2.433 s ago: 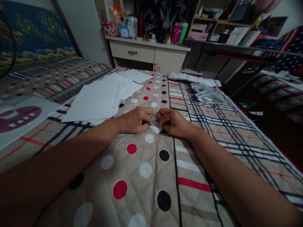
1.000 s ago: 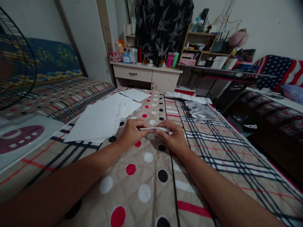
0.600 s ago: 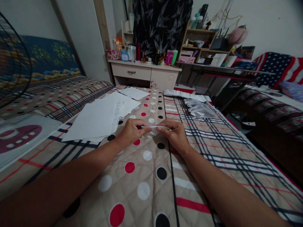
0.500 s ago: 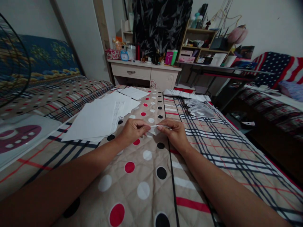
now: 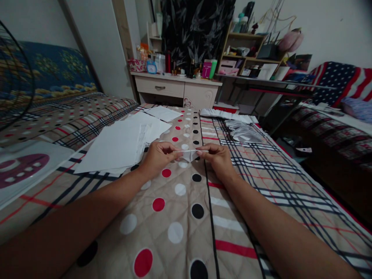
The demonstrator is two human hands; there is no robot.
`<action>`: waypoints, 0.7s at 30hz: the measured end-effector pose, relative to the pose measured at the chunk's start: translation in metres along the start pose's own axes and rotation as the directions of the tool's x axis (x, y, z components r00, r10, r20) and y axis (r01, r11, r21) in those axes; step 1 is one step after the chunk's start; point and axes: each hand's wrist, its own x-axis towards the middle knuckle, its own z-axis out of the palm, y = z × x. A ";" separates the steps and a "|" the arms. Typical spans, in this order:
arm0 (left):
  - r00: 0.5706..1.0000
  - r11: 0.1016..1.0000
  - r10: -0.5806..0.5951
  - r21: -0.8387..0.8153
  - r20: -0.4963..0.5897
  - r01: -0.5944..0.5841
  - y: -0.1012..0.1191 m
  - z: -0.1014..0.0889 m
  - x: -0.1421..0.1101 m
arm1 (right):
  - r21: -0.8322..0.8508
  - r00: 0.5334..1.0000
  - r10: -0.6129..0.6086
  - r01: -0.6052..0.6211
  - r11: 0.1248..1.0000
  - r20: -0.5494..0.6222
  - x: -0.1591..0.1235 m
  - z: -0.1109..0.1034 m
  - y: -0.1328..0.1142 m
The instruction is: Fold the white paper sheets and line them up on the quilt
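Observation:
A small folded piece of white paper (image 5: 189, 155) is stretched between my two hands, just above the dotted quilt (image 5: 162, 236). My left hand (image 5: 161, 155) pinches its left end between thumb and fingers. At the other end my right hand (image 5: 216, 157) grips it the same way. Part of the paper is covered by the fingertips; a crease shows near its middle, and the lower part hangs as a pointed flap. Left of my left hand lies a spread of white paper sheets (image 5: 112, 143), the nearest one with print along its right edge.
On the right of the bed lie a row of folded white pieces (image 5: 228, 115) and a fanned pile of small papers (image 5: 244, 131). A white plastic bag with a purple print (image 5: 23, 166) is at the left. A drawer cabinet (image 5: 171, 87) stands beyond the bed's far end.
The folded paper was low on the quilt, then was lifted and turned edge-on. My hands have since drawn slightly apart, showing more of its middle. The view has tilted up.

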 end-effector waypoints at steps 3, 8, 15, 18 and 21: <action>0.998 0.995 -0.063 -0.082 -0.028 0.061 -0.003 -0.001 0.001 | -0.022 1.000 -0.022 0.022 1.000 0.016 -0.001 -0.001 -0.003; 0.994 0.983 -0.108 -0.152 0.002 0.107 -0.003 -0.001 0.001 | -0.067 0.999 -0.031 0.033 0.997 0.033 0.000 -0.005 -0.002; 0.993 0.992 -0.108 -0.076 -0.050 0.104 -0.002 -0.004 0.003 | -0.142 0.997 0.019 -0.007 0.990 0.080 0.000 0.000 0.001; 0.991 0.995 -0.079 -0.075 -0.110 0.071 -0.002 -0.005 0.004 | -0.201 0.993 0.046 -0.024 0.979 0.107 -0.005 0.006 0.000; 0.993 0.998 -0.023 -0.055 -0.117 0.017 0.001 -0.003 0.004 | -0.207 0.989 0.033 -0.002 0.978 0.147 -0.009 0.009 -0.001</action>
